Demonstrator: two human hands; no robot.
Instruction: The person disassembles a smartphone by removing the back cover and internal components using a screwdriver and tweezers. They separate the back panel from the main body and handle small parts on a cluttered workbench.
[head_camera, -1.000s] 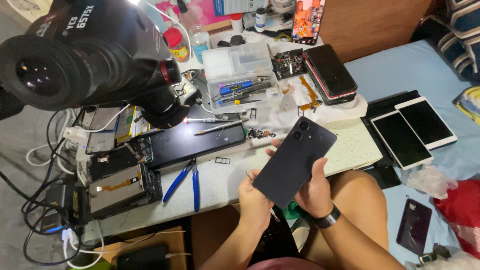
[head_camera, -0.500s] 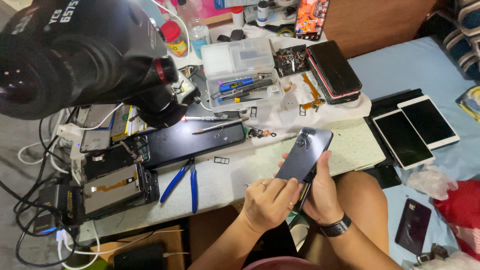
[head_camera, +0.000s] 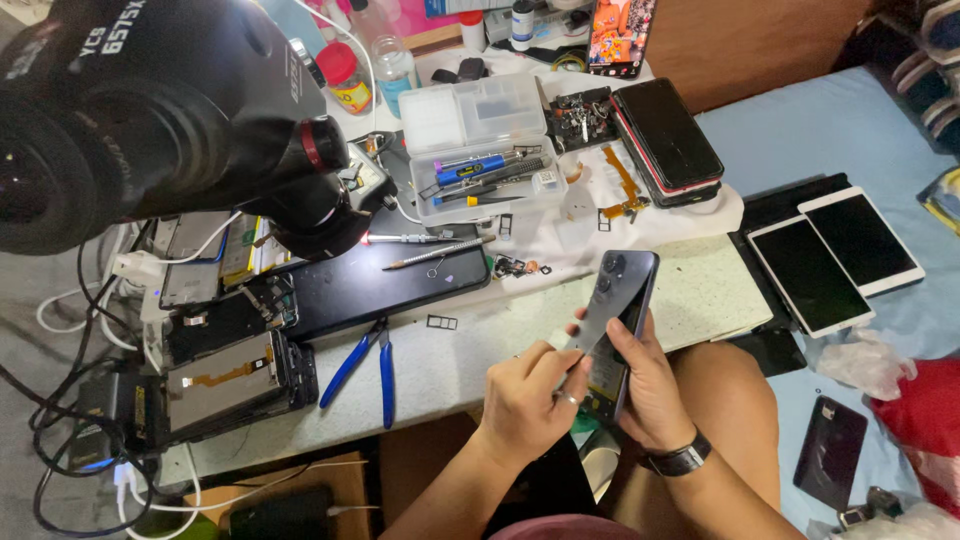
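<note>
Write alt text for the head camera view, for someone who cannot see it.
Two bare hands, left hand and right hand, hold a dark grey smartphone, its back cover lifting, above a cluttered white worktable with blue-handled pliers.

The lower end of the phone (head_camera: 612, 320) is hidden behind the left hand (head_camera: 525, 400) and the right hand (head_camera: 650, 395), and where the left fingertips press its edge is too small to tell. Far to the left of the hands, the big black camera (head_camera: 150, 110) is cut off by the top and left edges. Beyond the hands, the small parts (head_camera: 515, 266) on the table (head_camera: 450, 360) are too tiny to identify.
</note>
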